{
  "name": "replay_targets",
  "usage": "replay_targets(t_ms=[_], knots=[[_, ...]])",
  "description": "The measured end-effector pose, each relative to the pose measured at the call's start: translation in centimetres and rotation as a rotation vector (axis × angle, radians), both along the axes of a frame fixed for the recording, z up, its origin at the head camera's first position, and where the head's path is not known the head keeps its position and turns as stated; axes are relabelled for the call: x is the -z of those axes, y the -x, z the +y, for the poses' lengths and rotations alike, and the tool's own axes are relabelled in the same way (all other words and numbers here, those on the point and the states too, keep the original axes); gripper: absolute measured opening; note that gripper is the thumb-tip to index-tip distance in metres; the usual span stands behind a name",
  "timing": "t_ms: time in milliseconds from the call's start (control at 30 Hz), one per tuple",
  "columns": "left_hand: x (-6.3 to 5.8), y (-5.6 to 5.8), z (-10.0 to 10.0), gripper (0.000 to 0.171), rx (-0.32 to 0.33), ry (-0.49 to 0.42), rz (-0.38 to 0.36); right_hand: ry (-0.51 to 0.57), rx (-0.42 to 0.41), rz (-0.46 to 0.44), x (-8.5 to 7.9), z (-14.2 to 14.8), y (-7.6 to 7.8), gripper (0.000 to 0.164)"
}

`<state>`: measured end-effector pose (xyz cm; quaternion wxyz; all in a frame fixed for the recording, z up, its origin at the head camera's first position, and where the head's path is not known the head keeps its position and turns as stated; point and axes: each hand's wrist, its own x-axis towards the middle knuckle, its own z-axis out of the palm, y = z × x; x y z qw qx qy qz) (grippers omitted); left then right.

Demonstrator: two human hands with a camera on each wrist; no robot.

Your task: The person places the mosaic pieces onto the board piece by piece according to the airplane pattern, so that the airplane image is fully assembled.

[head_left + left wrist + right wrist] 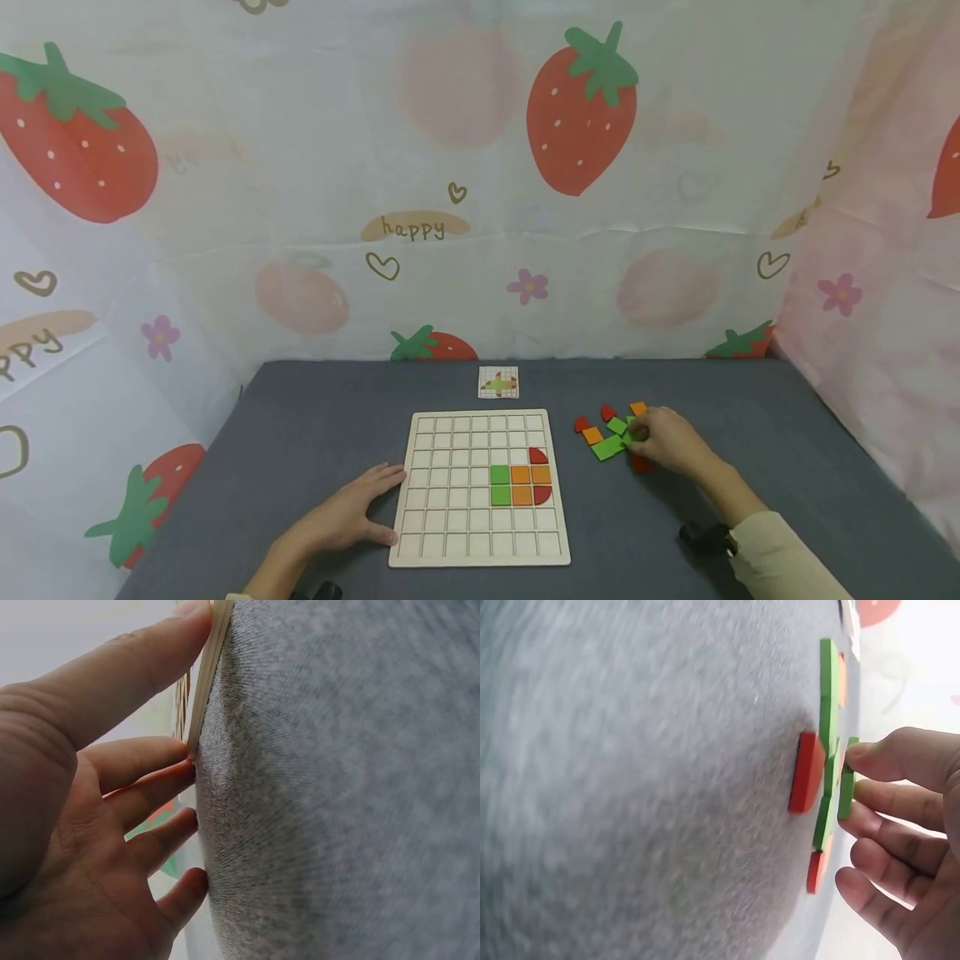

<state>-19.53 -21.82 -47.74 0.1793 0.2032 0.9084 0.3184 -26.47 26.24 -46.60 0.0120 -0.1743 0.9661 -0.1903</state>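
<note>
Pinching a green tile [847, 780] between thumb and fingertips, my right grip [671, 437] is at the loose pieces [607, 447] scattered on the dark grey desk [315, 433], to the right of the pale gridded board [437, 521]. Seen from the right wrist, that tile is just beside a row of green tiles [829, 712], with a red piece [807, 772] lying near them.

My left grip [348, 508] is relaxed, its fingers spread, with thumb and forefinger touching the board's left edge.

On the board, shapes fill cells toward the right side: two green squares [500, 474] one in front of the other, three orange squares [521, 474] next to them, and two red quarter-rounds [542, 495] in the last column, with an orange square between the two. Among the loose pieces I make out orange, green and red ones; my fingers cover some, so I cannot tell how many there are.

Beyond the board, near the desk's far edge, lies a small card [498, 382] printed with a green, orange and red figure. Behind the desk hangs a pale cloth [300, 167] patterned with strawberries, hearts and flowers.
</note>
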Motion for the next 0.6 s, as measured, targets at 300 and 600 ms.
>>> replay_targets(t_ms=[300, 600], knots=[[0.0, 0.1, 0.0, 0.096, -0.001, 0.006, 0.0, 0.011, -0.035, 0.028, -0.5, -1.5, -0.3, 0.025], [0.0, -0.1, 0.0, 0.096, -0.001, 0.009, 0.018, 0.03, -0.091, 0.08, -1.3, -3.1, -0.5, 0.02]])
